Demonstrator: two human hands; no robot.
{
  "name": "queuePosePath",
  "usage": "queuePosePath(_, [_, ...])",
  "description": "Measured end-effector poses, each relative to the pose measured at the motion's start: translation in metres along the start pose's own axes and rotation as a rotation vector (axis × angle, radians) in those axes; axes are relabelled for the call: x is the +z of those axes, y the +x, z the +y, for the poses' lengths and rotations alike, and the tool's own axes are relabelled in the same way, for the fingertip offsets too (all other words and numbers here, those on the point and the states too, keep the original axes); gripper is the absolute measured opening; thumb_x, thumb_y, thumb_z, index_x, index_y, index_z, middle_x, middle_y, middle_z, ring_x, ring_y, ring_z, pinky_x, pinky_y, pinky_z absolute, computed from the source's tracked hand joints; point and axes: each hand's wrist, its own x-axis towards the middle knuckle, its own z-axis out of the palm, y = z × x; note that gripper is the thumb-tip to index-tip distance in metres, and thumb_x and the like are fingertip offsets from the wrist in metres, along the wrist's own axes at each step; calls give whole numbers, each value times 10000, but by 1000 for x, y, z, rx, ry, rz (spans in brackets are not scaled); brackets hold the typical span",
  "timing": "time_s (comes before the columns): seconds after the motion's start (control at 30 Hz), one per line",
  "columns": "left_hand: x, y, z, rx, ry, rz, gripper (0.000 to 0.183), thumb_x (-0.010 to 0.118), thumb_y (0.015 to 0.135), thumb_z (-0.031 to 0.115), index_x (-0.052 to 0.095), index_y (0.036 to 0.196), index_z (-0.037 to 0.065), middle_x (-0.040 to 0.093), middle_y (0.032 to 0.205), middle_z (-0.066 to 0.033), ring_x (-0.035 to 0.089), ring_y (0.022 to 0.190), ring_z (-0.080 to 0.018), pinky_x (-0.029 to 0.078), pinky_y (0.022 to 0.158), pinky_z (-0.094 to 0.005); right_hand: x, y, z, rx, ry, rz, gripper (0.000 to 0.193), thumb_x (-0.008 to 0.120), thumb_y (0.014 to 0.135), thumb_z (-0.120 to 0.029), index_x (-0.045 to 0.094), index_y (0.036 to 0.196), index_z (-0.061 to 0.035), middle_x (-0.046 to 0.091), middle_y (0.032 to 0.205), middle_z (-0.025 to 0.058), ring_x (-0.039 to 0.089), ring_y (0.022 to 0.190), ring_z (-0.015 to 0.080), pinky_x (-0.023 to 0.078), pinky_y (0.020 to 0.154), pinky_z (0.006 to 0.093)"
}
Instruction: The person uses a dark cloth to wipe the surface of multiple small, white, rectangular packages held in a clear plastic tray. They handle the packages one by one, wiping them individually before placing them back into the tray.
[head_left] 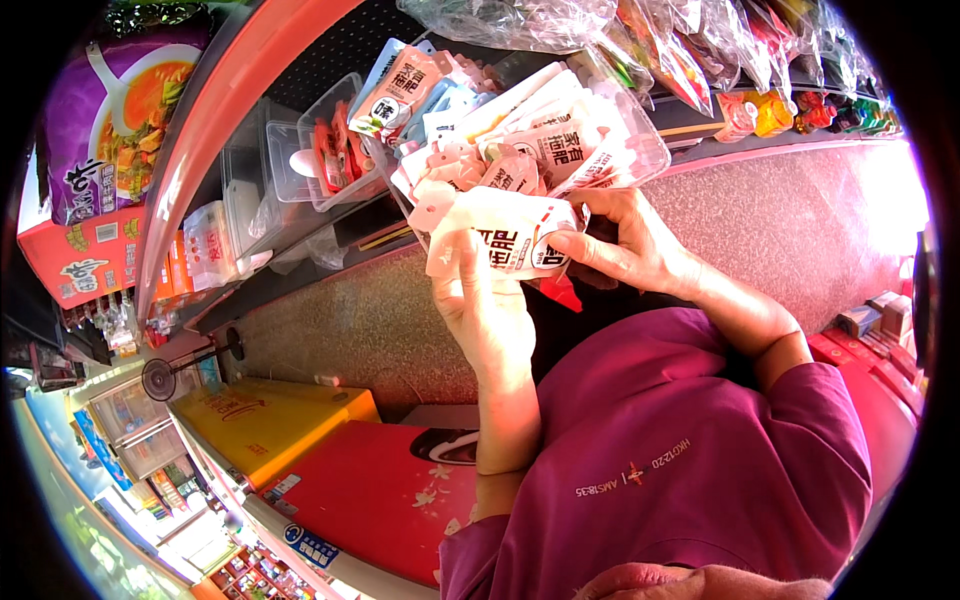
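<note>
Both of my hands are raised before a clear plastic bin (655, 152) on a shelf. Between them is a small pale pink and white snack packet (512, 218) with dark printing. My left hand (482, 312) grips its lower left part, fingers closed against it. The thumb of my right hand (640, 248) presses on the packet's right end; the other fingers are partly hidden behind it. Several similar pink, white and blue snack packets (560, 148) fill the bin in a loose heap. A small red pointed piece (562, 292) shows below my right hand, its kind unclear.
Left of the bin stands a smaller clear tub (300, 160) with red packets. Bagged goods (680, 50) hang along the shelf's upper right. A purple noodle package (85, 140) rests on a red carton (90, 255) at far left. Yellow (270, 410) and red boxes (360, 495) lie below.
</note>
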Motion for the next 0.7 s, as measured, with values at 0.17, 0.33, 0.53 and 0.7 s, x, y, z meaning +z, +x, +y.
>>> queuePosePath(0.17, [-1,-3,-15,-55,104,-13,317,589,957,120,559,1267,65,619,1208,-73,614,1088,-190,500,943,-385,-7,-2,-9,74,80,-95,365,635,921,-350,623,943,14,574,642,70,542,576,106,416,509,305])
queuePosePath(0.33, [-4,5,-9,-148,102,13,396,598,951,157,508,1323,56,604,1221,-81,599,1114,-200,493,948,-390,-10,-4,-8,28,172,-168,351,542,991,-289,576,1127,33,624,771,32,533,625,39,436,546,222])
queuePosePath(0.53, [-4,12,-4,-216,-20,39,332,597,965,185,543,1246,16,620,1187,-92,628,1064,-198,519,910,-368,-8,-4,-7,37,265,-202,353,497,1015,-302,584,1187,-7,659,849,36,593,722,92,483,621,262])
queuePosePath(0.7, [5,5,-12,-212,-10,6,291,621,951,160,570,1206,29,632,1134,-70,629,1006,-153,521,876,-332,-10,-7,-15,255,533,-254,343,460,1039,-312,612,1167,-32,652,920,8,578,853,70,486,740,257])
